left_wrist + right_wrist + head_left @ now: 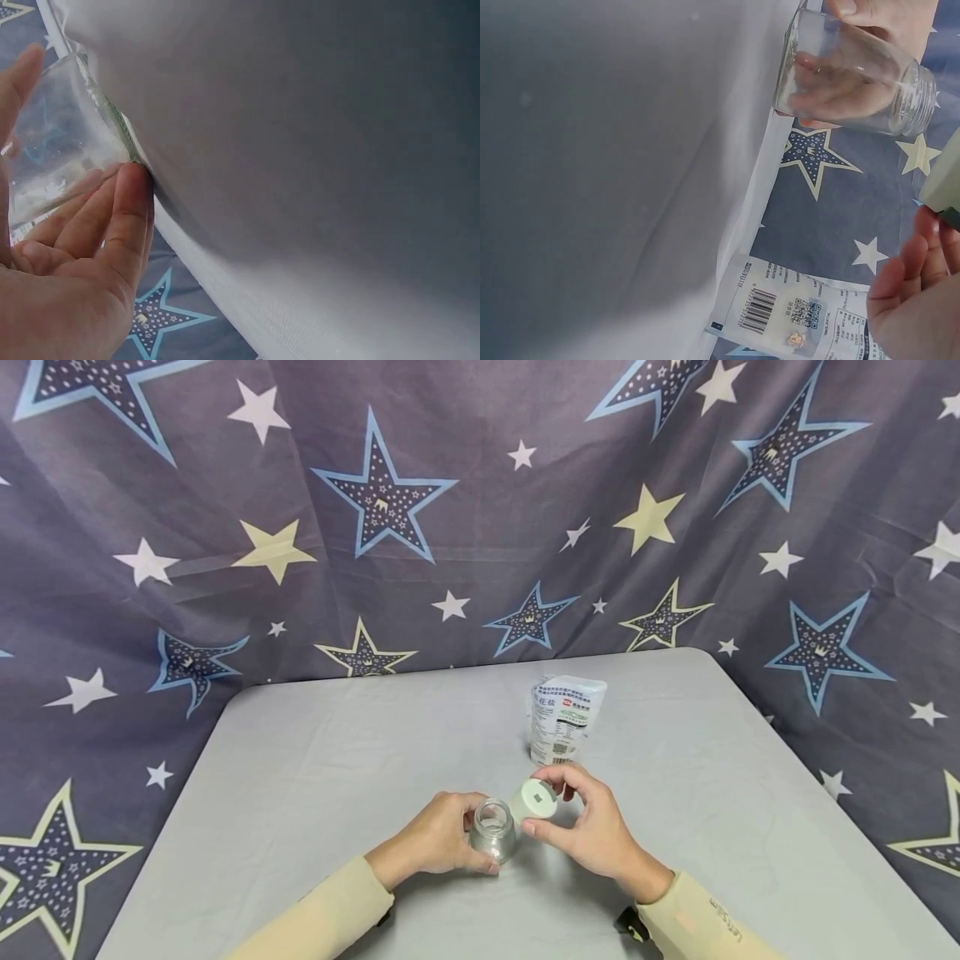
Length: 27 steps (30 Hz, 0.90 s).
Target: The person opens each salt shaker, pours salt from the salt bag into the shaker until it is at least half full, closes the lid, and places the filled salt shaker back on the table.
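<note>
A clear glass jar [492, 843] with a threaded, uncovered mouth stands upright on the table, a little white material at its bottom in the right wrist view. My left hand [438, 837] grips it from the side, thumb in front and fingers behind. Just to the right of the jar's mouth, my right hand [592, 828] holds a pale green cap [538, 799] between thumb and fingers. The cap is tilted, its round top with a small dark square facing the head camera. In the right wrist view only part of the cap [945, 176] shows.
A white printed pouch [566, 718] stands behind the right hand, its barcode visible in the right wrist view. A grey cloth covers the table [360, 752]. Behind and beside it hangs a dark curtain [480, 527] patterned with stars.
</note>
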Each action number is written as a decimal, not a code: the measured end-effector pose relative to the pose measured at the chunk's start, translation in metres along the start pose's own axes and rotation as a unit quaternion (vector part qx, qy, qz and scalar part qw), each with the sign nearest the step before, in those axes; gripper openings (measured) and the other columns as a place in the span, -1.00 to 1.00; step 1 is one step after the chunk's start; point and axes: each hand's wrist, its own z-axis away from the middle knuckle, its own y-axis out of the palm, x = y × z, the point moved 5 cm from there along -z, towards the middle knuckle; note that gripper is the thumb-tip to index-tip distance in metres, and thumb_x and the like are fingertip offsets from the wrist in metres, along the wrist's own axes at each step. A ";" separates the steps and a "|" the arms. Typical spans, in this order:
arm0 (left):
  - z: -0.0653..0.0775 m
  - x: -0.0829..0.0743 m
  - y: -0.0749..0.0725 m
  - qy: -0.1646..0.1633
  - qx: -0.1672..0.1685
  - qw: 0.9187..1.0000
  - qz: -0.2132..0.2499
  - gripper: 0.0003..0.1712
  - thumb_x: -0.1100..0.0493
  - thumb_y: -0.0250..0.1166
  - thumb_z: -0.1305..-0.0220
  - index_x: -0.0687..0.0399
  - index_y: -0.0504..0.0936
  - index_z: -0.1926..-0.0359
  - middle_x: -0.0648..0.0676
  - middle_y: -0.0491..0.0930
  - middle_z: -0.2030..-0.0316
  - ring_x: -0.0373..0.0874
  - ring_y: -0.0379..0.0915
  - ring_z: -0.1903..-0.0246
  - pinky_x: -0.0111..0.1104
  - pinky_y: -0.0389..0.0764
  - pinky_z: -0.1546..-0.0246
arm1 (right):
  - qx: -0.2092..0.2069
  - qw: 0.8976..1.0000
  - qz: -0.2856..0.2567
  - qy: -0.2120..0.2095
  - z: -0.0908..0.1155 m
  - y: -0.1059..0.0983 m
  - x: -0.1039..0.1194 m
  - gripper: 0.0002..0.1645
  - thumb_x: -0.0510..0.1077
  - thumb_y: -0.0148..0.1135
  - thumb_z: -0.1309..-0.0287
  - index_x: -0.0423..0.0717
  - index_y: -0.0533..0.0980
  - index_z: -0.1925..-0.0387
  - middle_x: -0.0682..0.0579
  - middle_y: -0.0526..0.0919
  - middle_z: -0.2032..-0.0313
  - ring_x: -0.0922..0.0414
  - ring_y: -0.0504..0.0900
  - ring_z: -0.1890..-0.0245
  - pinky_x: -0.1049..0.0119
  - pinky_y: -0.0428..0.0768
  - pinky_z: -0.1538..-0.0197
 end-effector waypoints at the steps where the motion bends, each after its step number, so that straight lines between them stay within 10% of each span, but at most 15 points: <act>1: 0.000 0.000 0.000 0.000 0.001 1.000 -0.004 -0.24 0.02 0.77 0.26 -0.03 0.68 -0.06 -0.23 0.69 0.20 -0.33 0.56 0.26 -0.38 0.60 0.15 | 0.002 1.000 0.002 0.000 0.000 0.000 0.000 -0.39 -0.17 0.70 0.13 0.00 0.61 -0.01 0.13 0.67 0.18 0.15 0.50 0.24 0.15 0.42 0.14; 27: 0.021 0.011 -0.032 0.001 -0.058 0.991 -0.123 -0.09 0.04 0.76 0.28 0.07 0.64 -0.20 0.04 0.65 -0.15 0.05 0.53 -0.17 -0.03 0.49 -0.24 | 0.042 0.998 0.054 -0.003 0.012 -0.012 -0.008 -0.29 -0.23 0.75 0.31 0.02 0.60 0.02 0.15 0.66 0.19 0.14 0.53 0.26 0.17 0.46 0.20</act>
